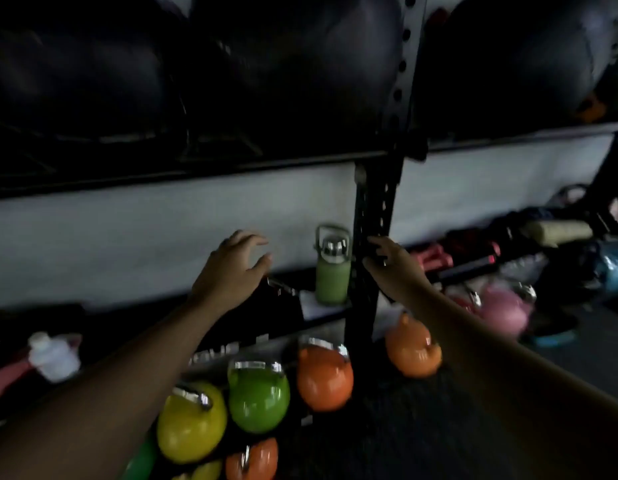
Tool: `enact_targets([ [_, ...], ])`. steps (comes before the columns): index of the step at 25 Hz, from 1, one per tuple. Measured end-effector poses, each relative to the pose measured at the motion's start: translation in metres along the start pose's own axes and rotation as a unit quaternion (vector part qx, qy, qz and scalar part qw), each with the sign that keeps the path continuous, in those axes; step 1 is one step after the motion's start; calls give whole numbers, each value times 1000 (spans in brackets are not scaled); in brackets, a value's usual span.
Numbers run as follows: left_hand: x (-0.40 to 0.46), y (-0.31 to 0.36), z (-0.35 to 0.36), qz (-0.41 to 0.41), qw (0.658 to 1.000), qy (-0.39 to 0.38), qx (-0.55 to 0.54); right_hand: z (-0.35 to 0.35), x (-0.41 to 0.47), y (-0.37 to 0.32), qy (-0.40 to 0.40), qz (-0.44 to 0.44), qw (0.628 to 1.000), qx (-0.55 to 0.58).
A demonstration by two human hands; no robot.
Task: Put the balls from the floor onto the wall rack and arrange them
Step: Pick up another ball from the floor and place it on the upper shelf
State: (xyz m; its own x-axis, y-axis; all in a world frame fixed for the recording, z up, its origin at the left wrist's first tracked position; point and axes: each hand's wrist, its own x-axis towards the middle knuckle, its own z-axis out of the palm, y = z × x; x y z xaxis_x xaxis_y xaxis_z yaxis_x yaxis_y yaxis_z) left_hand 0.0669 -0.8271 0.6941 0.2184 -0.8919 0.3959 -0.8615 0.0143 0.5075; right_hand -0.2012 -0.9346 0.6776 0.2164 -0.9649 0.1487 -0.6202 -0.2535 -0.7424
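Reaching empty and spread, the left hand [231,268] could topple the bottle [332,268]; right hand [392,265] fingers curl around the post [371,216].

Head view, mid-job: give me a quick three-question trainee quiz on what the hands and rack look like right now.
1. True or false: the left hand is gripping the green bottle.
2. What does the right hand touch?
A. the black upright post
B. an orange kettlebell
C. a dark ball
3. Fill in: the large dark balls sit on the rack's ____ shelf.

Key:
1. False; its fingers are spread open in the air, left of the bottle.
2. A.
3. Upper.
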Motion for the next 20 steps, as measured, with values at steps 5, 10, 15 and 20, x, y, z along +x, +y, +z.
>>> enact_targets([
  [5,-134,-71,84,-24,949,-313,10,86,-149,89,-129,158,973,-111],
  [10,-274,-132,135,-21,817,-564,122,144,-307,156,-272,310,904,-114],
  [15,-352,-128,157,-60,767,-624,137,169,-428,183,-273,389,877,-71],
  [20,-414,-66,184,-11,726,-668,163,155,-562,203,-192,489,851,10],
])
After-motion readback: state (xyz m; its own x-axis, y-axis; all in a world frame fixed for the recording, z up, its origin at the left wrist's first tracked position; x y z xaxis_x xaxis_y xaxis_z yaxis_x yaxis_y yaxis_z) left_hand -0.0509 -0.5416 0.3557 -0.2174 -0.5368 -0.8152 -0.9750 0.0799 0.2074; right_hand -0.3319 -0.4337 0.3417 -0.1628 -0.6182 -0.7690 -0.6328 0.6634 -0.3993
